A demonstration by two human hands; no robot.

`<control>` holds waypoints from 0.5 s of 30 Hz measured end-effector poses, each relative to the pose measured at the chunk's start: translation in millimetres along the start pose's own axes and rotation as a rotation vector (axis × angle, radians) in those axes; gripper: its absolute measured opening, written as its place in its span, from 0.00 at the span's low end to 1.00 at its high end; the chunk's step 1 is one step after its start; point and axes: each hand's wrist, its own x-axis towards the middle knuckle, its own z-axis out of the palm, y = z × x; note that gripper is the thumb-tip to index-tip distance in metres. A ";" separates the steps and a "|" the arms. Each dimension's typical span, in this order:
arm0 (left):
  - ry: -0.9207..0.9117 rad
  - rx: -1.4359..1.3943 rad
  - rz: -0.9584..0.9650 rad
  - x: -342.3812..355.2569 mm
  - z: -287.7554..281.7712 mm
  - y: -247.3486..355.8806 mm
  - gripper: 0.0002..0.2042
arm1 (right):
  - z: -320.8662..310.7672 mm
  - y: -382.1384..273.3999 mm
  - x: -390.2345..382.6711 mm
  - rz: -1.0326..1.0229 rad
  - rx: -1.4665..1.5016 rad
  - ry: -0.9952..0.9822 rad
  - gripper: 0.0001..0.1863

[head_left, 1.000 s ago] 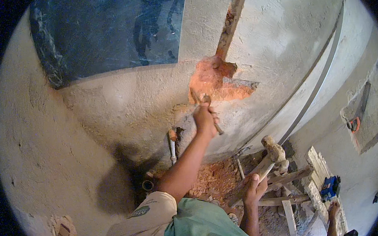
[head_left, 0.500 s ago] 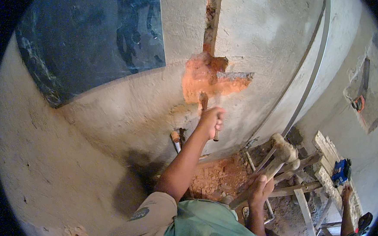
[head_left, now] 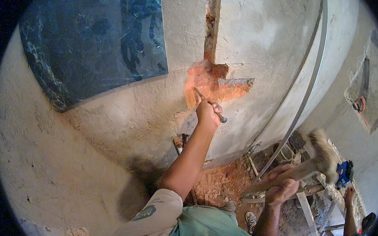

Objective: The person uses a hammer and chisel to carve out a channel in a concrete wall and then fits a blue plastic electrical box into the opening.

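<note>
My left hand (head_left: 208, 114) is closed round a metal chisel (head_left: 198, 92), its tip against the chipped orange brick recess (head_left: 235, 89) in the plastered wall. The chisel's round end (head_left: 223, 119) shows below my fingers. At the lower right my right hand (head_left: 280, 192) grips the handle of a hammer (head_left: 323, 153), whose head is smeared by motion. Under my left hand a short white pipe (head_left: 180, 149) comes out of a hole in the wall, partly behind my forearm.
A dark glossy slab (head_left: 85, 46) covers the upper left wall; a long metal strip (head_left: 314, 75) runs down the right. Below lie rubble (head_left: 214, 181), wooden boards (head_left: 305, 210), a blue tool (head_left: 344, 173) and another person's hand (head_left: 349, 192). A recessed patch (head_left: 372, 102) marks the right wall.
The hammer and my right hand have swung rightward, farther from the chisel. My left hand has shifted slightly and the chisel now tilts up to the left. The view has shifted a little.
</note>
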 end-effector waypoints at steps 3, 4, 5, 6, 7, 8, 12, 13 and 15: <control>0.042 -0.085 0.025 2.9 17.2 1.4 0.10 | 27.5 -2.9 24.9 -0.167 0.126 0.131 0.28; 0.037 -0.107 0.027 4.6 21.2 2.8 0.09 | 33.1 1.5 26.1 -0.222 0.164 0.172 0.28; 0.032 -0.123 0.006 11.2 21.7 4.1 0.09 | 47.5 -0.5 20.7 -0.159 0.077 0.032 0.21; 0.020 -0.140 -0.031 17.8 24.2 -0.9 0.09 | 45.3 35.8 -2.0 -0.015 -0.109 -0.087 0.20; 0.023 -0.150 -0.052 22.1 20.3 0.7 0.09 | 52.8 49.1 -13.7 0.144 -0.162 -0.202 0.19; -0.005 -0.094 -0.028 22.6 19.7 4.3 0.10 | 66.7 52.1 -18.1 0.291 -0.229 -0.326 0.18; -0.024 0.114 -0.026 -5.9 6.2 9.0 0.10 | 45.6 37.4 -25.1 0.472 -0.189 -0.369 0.14; -0.032 0.179 -0.068 -14.7 -3.6 8.5 0.10 | 39.6 42.1 -28.2 0.466 -0.190 -0.343 0.16; -0.087 0.285 -0.056 -32.7 9.5 6.2 0.10 | 32.6 43.9 -31.9 0.519 -0.009 -0.244 0.16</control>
